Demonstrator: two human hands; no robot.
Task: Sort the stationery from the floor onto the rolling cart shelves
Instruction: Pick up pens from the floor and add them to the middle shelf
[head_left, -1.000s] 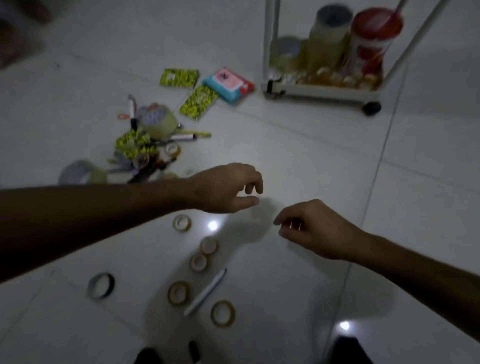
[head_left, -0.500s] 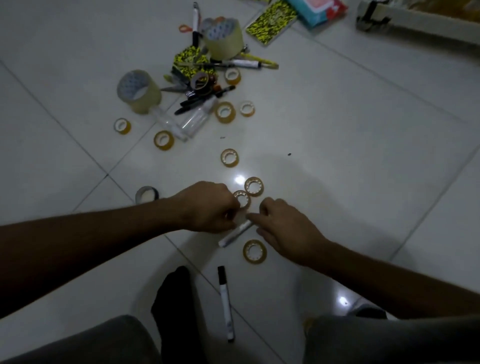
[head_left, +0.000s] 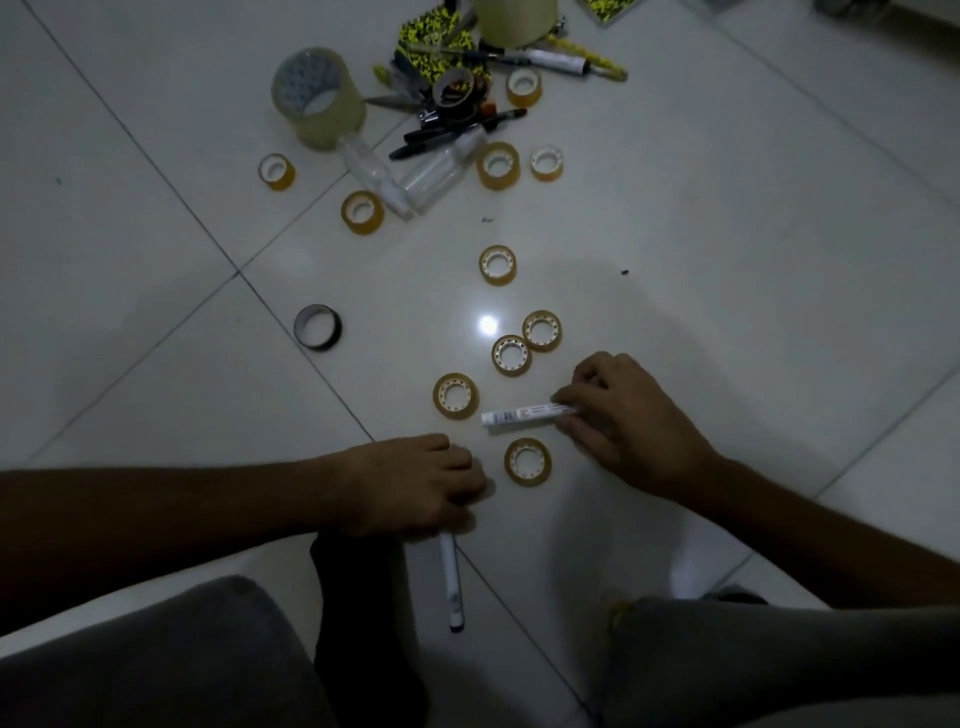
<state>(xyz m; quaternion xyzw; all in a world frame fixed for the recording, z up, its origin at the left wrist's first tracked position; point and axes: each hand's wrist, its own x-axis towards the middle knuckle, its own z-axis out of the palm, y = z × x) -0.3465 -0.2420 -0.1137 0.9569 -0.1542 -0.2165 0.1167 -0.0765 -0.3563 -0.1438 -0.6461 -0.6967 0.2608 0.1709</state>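
Note:
My right hand (head_left: 631, 421) pinches one end of a white marker (head_left: 522, 415) lying just above the floor tiles. My left hand (head_left: 415, 486) curls over the top end of a second white marker (head_left: 451, 582) that points toward me. Several small yellow tape rolls lie around both hands, the nearest one (head_left: 528, 461) between them and another (head_left: 455, 396) just above my left hand. A black tape roll (head_left: 317, 327) stands to the left. The rolling cart is out of view.
A pile at the top holds a big clear tape roll (head_left: 318, 97), black pens (head_left: 457, 132), clear bottles (head_left: 431, 174) and yellow-black notebooks (head_left: 436, 39). My knees and a dark sock (head_left: 363, 623) fill the bottom edge. Bare tile lies to the right.
The view has tipped down from the cart to the floor by my knees. My right hand took hold of the white marker; my left hand moved back onto the second marker.

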